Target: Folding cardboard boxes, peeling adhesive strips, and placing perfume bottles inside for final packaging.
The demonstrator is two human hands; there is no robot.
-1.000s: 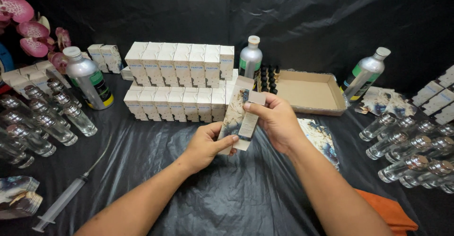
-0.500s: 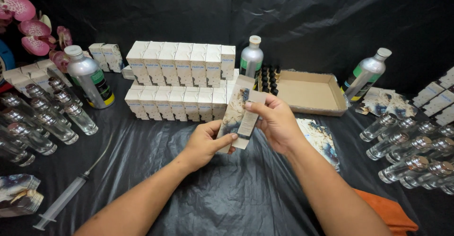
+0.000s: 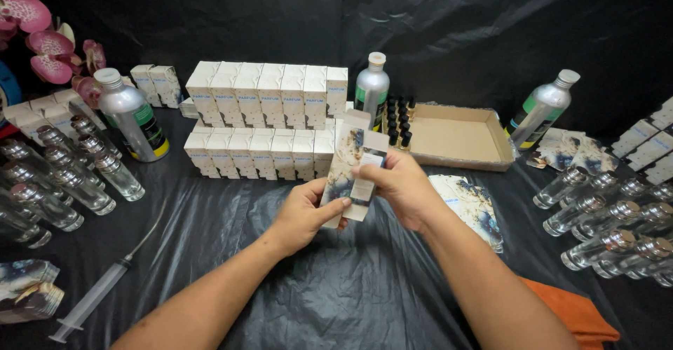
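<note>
Cardboard carton blank, white and marbled, flat (image 3: 350, 171): pinched between left hand (image 3: 305, 213) and right hand (image 3: 399, 185), now lowered slightly, apparently part-folded; finished white boxes (image 3: 266, 122) stacked behind.

stacked white boxes (image 3: 266, 122), aluminium bottles (image 3: 133, 115), syringe (image 3: 94, 295), cardboard tray (image 3: 459, 136)

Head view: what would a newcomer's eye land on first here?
First, the two hands at centre: the left hand and right hand together hold a flat printed carton above the black plastic sheet. Behind them stand two stacked rows of white boxes. Clear glass bottles lie in rows at the right edge, and pink orchid flowers show at top left.
</note>
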